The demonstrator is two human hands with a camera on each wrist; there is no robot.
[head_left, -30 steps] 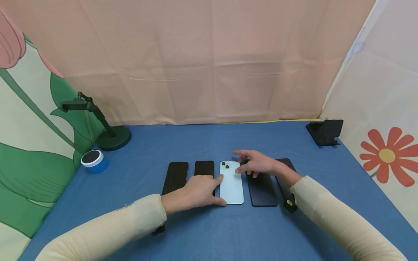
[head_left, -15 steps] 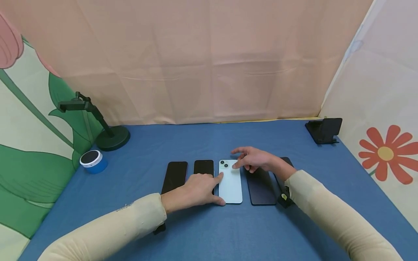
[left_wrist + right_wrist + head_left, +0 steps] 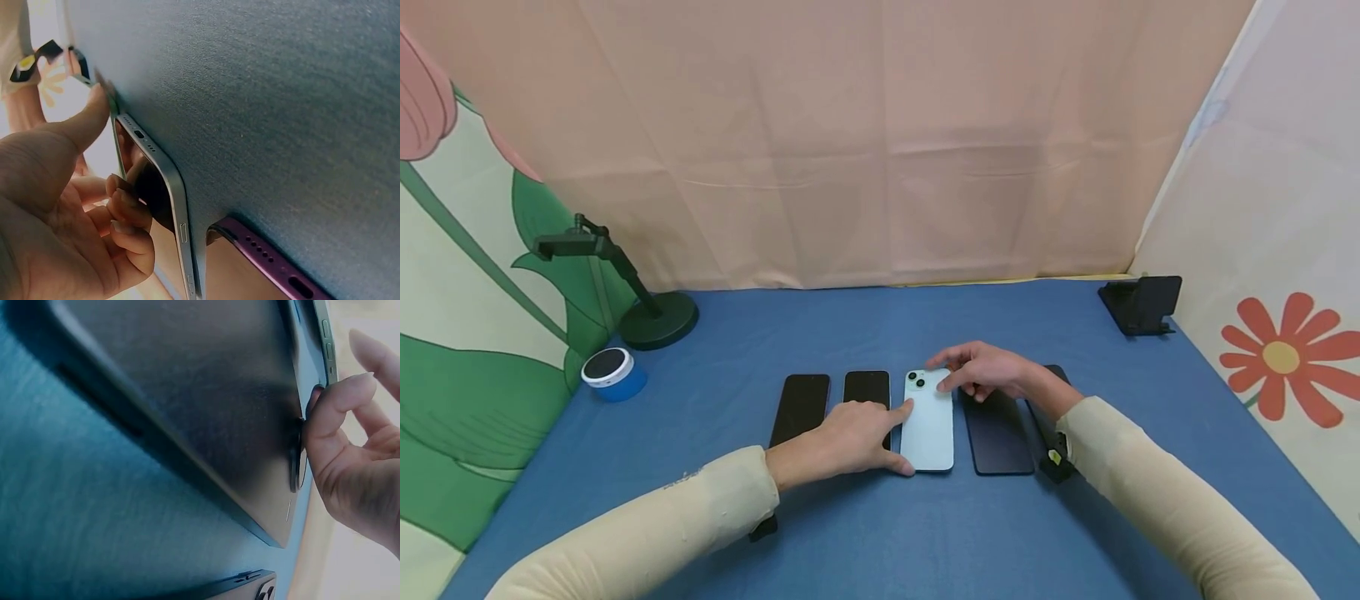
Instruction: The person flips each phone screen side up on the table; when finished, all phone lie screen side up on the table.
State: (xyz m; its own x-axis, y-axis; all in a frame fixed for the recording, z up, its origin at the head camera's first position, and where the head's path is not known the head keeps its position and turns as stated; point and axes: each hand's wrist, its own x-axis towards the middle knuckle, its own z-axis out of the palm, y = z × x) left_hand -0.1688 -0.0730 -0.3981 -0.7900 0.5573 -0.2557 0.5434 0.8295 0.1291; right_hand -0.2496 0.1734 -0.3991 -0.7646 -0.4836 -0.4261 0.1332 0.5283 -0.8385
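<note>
Short of far table edge (image 3: 790, 294), left hand (image 3: 856, 438) and right hand (image 3: 991, 371) pinched the pale phone (image 3: 928, 435) — likely slippery, stiff — sides safest.

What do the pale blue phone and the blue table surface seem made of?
The pale blue phone has a smooth, even back, perhaps glass or plastic; I can't tell which. The blue table surface looks like mostly matt cloth: the left wrist view shows fine, thread-like grain.

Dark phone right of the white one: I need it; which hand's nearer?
Right: right hand over the far end of the dark phone; left hand farther left, at the white phone.
</note>
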